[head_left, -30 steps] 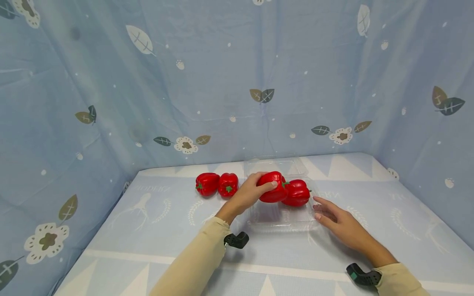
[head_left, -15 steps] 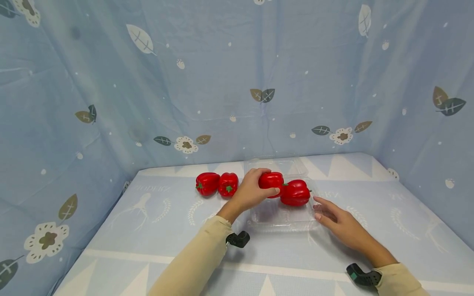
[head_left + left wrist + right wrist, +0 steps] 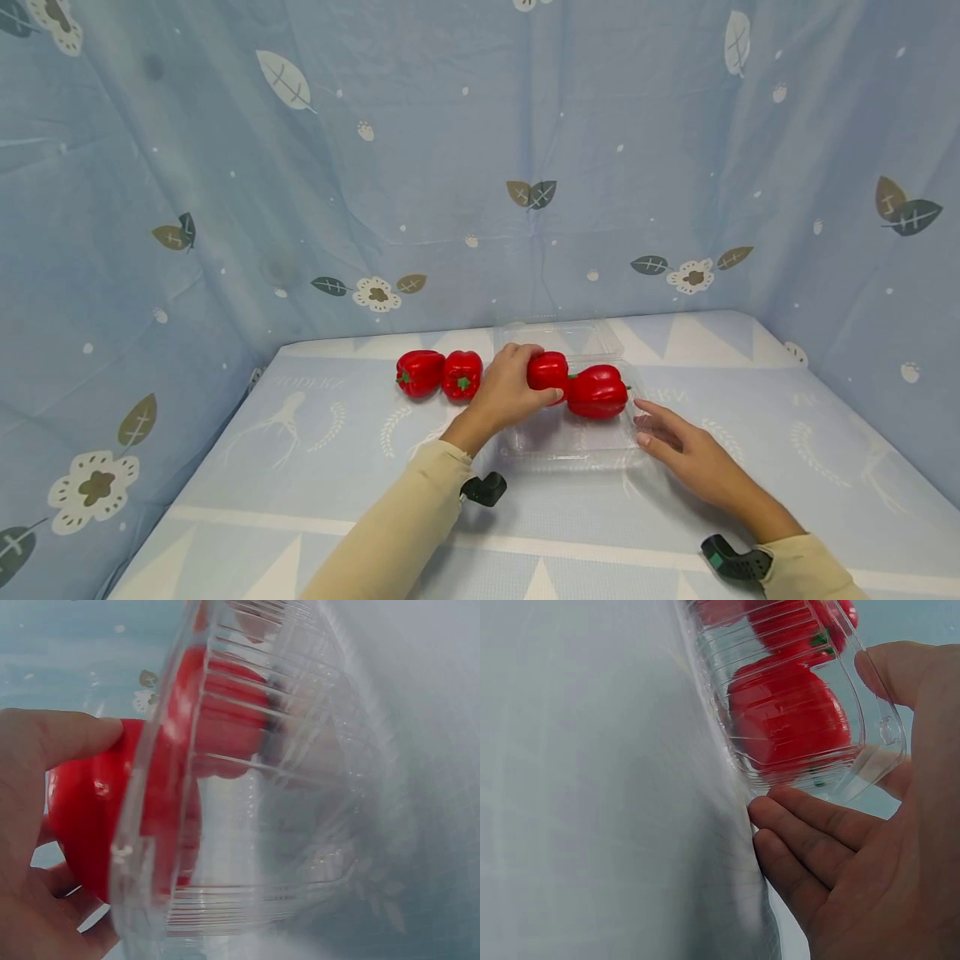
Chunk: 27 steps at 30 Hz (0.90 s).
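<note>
My left hand (image 3: 512,390) grips a red bell pepper (image 3: 548,372) at the left part of a clear plastic clamshell box (image 3: 562,446). In the left wrist view that held bell pepper (image 3: 90,806) overlaps the box's ribbed wall, thumb on top and fingers underneath. Another red bell pepper (image 3: 597,392) lies in the box on the right, its green stem facing right. My right hand (image 3: 693,458) is beside the box's right side, fingers extended. In the right wrist view the thumb is right at the rim of the box (image 3: 889,731) and the fingertips are by its lower corner.
Two more red bell peppers, one on the left (image 3: 420,372) and one on the right (image 3: 462,375), lie side by side left of the box. The box's open lid (image 3: 558,337) lies flat behind it. A patterned blue curtain (image 3: 450,167) stands behind the table (image 3: 315,467).
My left hand has lowered the bell pepper and shifted it slightly left, into the box's left part beside the other pepper. My right hand has stayed in place.
</note>
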Motion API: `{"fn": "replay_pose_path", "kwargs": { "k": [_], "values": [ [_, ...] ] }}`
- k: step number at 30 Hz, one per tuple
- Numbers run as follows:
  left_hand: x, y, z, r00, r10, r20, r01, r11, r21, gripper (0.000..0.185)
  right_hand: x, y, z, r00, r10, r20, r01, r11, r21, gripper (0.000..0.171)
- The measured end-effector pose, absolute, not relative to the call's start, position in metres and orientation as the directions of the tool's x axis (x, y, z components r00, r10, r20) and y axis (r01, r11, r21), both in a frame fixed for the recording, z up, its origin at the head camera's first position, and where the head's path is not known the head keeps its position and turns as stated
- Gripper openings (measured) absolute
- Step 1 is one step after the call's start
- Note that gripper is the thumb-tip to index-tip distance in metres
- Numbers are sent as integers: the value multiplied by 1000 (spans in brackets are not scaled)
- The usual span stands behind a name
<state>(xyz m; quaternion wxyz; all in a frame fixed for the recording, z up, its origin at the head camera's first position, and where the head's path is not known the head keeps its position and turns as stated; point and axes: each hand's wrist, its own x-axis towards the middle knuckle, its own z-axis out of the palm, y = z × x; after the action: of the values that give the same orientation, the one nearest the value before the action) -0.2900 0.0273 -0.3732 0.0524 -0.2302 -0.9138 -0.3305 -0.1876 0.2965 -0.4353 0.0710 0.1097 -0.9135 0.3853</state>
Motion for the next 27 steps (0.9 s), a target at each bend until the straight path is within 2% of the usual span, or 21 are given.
{"fn": "replay_pose_path", "kwargs": {
  "k": [13, 27],
  "values": [
    [-287, 26, -378, -878, 400, 263, 478, 748, 460, 70, -189, 298, -438, -966, -146, 212, -254, 678, -690, 56],
    [-288, 28, -383, -839, 428, 335, 504, 843, 185, 68, -189, 298, -438, -964, -150, 220, -262, 680, -685, 56]
  ]
}}
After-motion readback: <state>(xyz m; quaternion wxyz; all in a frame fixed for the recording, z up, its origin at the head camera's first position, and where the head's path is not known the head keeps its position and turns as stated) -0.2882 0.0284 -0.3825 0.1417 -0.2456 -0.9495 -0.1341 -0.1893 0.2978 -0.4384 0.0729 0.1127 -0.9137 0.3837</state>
